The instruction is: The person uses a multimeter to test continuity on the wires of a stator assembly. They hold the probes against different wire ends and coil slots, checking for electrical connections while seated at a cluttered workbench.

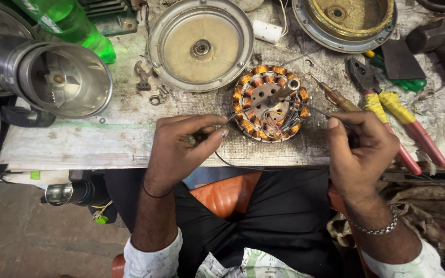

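A round motor stator with copper windings and a metal shaft lies on the worn workbench. Thin dark wires run out from it to both sides. My left hand pinches one wire end between thumb and fingers, just left of the stator. My right hand pinches another wire end, just right of the stator. Both hands hover at the bench's near edge, above my lap.
Two round metal motor covers lie at the back. A steel mixer jar lies on its side at left, behind it a green bottle. Pliers, a screwdriver and a hammer are at right.
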Tool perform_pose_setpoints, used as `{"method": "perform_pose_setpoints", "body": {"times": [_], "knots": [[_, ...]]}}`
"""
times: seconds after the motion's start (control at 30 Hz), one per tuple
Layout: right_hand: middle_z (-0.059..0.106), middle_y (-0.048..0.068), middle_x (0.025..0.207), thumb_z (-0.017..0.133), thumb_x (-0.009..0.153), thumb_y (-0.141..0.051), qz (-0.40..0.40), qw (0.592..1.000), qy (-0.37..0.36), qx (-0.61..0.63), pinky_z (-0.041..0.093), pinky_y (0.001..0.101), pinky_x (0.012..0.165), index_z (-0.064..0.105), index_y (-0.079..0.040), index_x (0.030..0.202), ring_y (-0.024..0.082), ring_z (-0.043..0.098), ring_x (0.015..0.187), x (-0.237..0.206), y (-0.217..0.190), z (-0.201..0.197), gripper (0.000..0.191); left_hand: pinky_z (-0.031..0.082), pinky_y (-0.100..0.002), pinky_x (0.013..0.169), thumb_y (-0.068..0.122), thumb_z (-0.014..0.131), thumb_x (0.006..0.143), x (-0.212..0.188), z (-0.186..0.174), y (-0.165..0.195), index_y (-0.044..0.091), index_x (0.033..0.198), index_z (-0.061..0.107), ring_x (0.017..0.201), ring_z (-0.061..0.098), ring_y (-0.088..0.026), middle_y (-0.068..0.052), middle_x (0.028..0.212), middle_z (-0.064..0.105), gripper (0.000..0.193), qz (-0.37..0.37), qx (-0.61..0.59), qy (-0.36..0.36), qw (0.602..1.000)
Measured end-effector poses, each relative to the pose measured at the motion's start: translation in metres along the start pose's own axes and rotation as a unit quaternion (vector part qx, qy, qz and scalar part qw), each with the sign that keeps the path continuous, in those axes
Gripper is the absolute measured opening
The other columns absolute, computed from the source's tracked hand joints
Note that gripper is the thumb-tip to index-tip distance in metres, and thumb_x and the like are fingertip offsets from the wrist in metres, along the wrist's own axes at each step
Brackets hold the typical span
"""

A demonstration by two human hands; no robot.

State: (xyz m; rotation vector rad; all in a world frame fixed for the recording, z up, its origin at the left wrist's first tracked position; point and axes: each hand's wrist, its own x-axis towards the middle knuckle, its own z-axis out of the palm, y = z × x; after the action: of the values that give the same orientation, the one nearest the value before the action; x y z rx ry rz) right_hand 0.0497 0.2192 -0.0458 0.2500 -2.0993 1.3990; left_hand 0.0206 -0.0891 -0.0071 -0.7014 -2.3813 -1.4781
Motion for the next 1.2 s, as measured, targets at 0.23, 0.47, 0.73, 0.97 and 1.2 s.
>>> {"method": "perform_pose_setpoints", "body": {"times": [0.23,0.47,0.73,0.97,1.2], "knots": [[0.067,0.003,0.093,0.066,0.112,0.004,-0.021,0.999,-0.008,0.027,0.047,0.0169,0.070,0.065,0.006,0.107,0.003,0.062,0.079,-0.0015,-0.0024,0.0011,0.006,0.053,-0.022,0.059,0.005,0.080,0.086,-0.0006,-0.0019,0.0004,0.006,0.112,0.078,0.064,0.065,-0.006,-0.004,0.080,0.075,0.026,-0.003,0.002,0.003,1.000],[0.066,0.003,0.086,0.067,0.108,0.004,-0.002,1.000,-0.020,0.008,0.042,0.0167,0.063,0.066,0.006,0.105,0.003,0.057,0.071,0.0005,-0.0020,0.0005,0.004,0.053,-0.022,0.059,0.006,0.080,0.086,-0.0008,-0.0007,0.0004,0.006,0.112,0.078,0.065,0.066,-0.006,-0.004,0.080,0.074,0.025,0.008,0.007,0.008,1.000],[0.064,0.002,0.080,0.067,0.106,0.003,0.018,1.000,-0.015,-0.003,0.036,0.0160,0.054,0.067,0.005,0.108,0.001,0.053,0.062,0.0026,-0.0059,0.0006,0.003,0.053,-0.023,0.059,0.005,0.080,0.086,-0.0014,0.0003,-0.0002,0.006,0.112,0.078,0.066,0.066,-0.006,-0.004,0.081,0.075,0.026,0.004,0.002,0.002,1.000],[0.066,0.002,0.087,0.067,0.106,0.002,-0.011,1.000,-0.007,0.012,0.041,0.0164,0.062,0.065,0.006,0.105,0.001,0.056,0.070,0.0035,-0.0056,0.0020,0.004,0.054,-0.023,0.060,0.005,0.079,0.087,-0.0010,-0.0002,0.0005,0.006,0.112,0.078,0.067,0.067,-0.006,-0.004,0.081,0.075,0.025,0.001,-0.002,-0.001,1.000],[0.067,0.002,0.089,0.067,0.107,0.001,0.014,1.000,-0.017,0.004,0.045,0.0162,0.063,0.066,0.005,0.104,0.001,0.058,0.073,0.0014,-0.0046,0.0008,0.005,0.055,-0.023,0.061,0.004,0.079,0.086,-0.0016,-0.0001,0.0017,0.005,0.111,0.078,0.066,0.067,-0.007,-0.004,0.080,0.074,0.025,-0.004,-0.003,0.002,1.000]]}}
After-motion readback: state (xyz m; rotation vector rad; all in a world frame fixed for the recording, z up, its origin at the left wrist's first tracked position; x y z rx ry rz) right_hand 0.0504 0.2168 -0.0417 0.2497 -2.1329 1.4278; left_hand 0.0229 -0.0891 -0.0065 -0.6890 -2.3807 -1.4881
